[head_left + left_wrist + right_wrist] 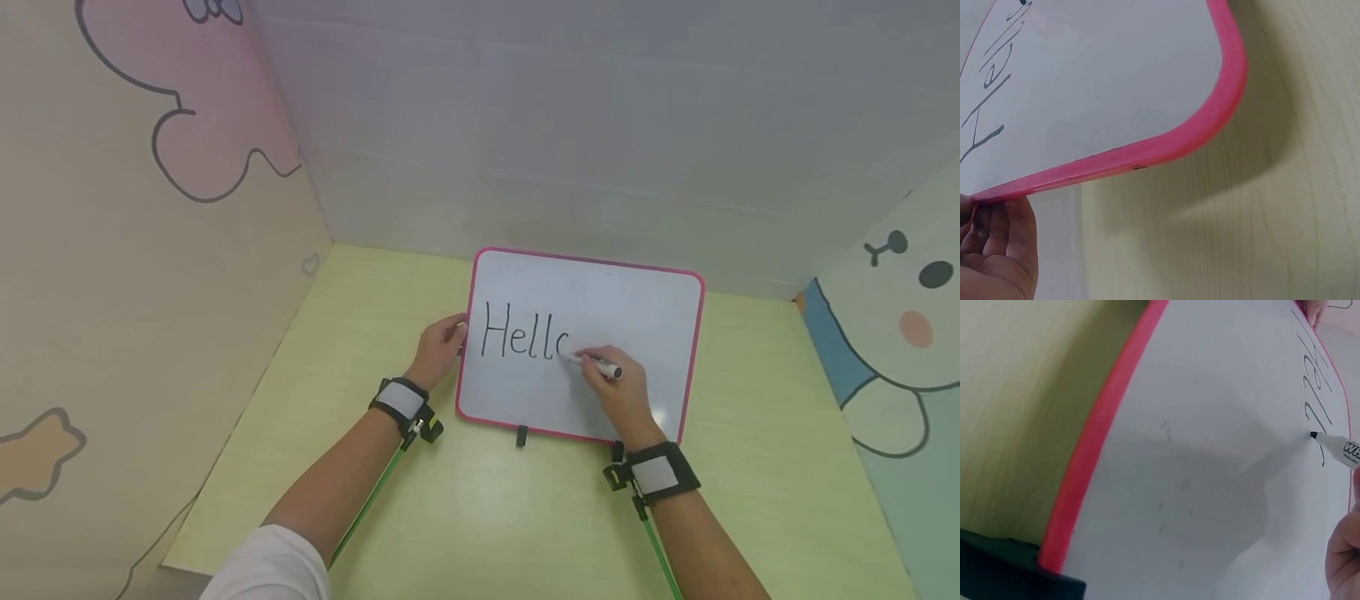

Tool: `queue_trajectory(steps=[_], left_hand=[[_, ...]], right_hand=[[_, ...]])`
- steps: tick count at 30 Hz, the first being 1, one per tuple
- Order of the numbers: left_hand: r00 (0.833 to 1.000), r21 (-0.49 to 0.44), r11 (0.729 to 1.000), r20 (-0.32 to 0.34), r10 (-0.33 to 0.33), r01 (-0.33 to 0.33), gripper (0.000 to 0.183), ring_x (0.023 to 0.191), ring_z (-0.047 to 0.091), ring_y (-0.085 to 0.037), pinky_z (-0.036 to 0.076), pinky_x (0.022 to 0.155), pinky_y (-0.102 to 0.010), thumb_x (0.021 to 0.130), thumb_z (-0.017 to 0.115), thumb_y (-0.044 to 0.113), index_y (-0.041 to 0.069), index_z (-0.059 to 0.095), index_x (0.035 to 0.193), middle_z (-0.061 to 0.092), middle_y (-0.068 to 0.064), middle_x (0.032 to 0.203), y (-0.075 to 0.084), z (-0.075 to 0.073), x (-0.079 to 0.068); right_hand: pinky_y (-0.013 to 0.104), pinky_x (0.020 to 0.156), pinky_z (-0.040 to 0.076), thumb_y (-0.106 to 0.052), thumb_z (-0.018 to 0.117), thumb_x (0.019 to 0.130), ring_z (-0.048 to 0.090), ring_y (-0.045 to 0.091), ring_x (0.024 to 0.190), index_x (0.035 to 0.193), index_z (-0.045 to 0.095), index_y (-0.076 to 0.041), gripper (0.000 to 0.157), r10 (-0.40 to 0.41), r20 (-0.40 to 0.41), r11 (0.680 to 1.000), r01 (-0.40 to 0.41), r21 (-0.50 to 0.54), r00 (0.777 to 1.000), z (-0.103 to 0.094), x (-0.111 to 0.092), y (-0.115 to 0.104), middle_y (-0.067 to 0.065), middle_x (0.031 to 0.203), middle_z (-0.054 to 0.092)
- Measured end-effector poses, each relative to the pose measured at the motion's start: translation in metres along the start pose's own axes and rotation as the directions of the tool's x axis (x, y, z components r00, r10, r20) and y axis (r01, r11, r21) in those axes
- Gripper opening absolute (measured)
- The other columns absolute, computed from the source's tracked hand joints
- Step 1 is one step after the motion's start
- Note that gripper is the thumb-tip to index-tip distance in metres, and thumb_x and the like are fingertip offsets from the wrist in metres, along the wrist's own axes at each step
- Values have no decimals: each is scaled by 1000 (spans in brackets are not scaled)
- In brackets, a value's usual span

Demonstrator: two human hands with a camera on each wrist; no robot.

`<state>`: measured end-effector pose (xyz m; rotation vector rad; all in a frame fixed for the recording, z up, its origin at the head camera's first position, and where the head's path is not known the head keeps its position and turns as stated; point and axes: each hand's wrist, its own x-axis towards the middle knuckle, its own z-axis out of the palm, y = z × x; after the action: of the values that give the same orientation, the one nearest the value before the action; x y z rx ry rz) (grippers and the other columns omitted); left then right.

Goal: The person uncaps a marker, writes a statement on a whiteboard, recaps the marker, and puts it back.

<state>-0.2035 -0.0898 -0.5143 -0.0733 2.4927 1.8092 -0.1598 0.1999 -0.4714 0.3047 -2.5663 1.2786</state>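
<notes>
A whiteboard (600,304) with a pink rim stands tilted on the table, "Hell" and a curved, unclosed stroke written on it in black. My left hand (437,348) pinches the board's left edge; in the left wrist view its fingers (1021,228) curl beneath the pink rim (1147,150). My right hand (624,396) grips a white marker (603,367) in front of the board. In the right wrist view the dark tip of the marker (1335,447) is right at the board's surface, by the curved stroke. Part of the right hand (1344,550) is cut off there.
The pale yellow table (480,517) meets a grey wall (600,150) behind the board. Small black feet (521,436) show under the board's lower edge. Each wrist wears a black strap (401,400) with a green cable (367,504). Cartoon-painted walls stand at both sides.
</notes>
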Motion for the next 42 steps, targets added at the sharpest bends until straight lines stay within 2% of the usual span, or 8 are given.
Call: queue_trajectory(steps=[8, 18, 25, 42], left_hand=[[1000, -2, 1000, 1, 1, -1, 38, 102, 62, -23, 57, 81, -32, 99, 48, 20, 4, 52, 134, 58, -13, 127, 0, -2, 1], [1000, 8, 1000, 0, -4, 4, 39, 101, 62, -23, 57, 81, -32, 99, 48, 20, 4, 51, 134, 61, -15, 123, 1, -2, 1], [1000, 3, 1000, -1, -6, 6, 38, 99, 62, -23, 57, 81, -32, 99, 48, 20, 5, 52, 133, 62, -15, 120, 2, -1, 1], [1000, 13, 1000, -7, -21, 21, 38, 100, 62, -22, 57, 82, -33, 99, 48, 22, 6, 52, 134, 62, -14, 120, 1, 0, 2]], right_hand=[[16, 56, 44, -15, 61, 89, 52, 12, 66, 91, 71, -7, 13, -3, -27, 1000, 2, -13, 1000, -2, 1, 3, 6, 82, 67], [15, 58, 43, -19, 60, 91, 53, 14, 70, 92, 71, -8, 15, 39, -92, 999, -40, -1, 995, -3, 5, 1, 5, 85, 67], [14, 57, 43, -18, 60, 91, 53, 14, 70, 94, 70, -6, 16, -11, -121, 1000, 8, -25, 993, -2, 8, -1, 7, 84, 66], [15, 57, 40, -19, 60, 91, 50, 13, 70, 98, 70, -8, 16, -24, -110, 999, 19, -44, 994, 0, 12, -3, 4, 82, 63]])
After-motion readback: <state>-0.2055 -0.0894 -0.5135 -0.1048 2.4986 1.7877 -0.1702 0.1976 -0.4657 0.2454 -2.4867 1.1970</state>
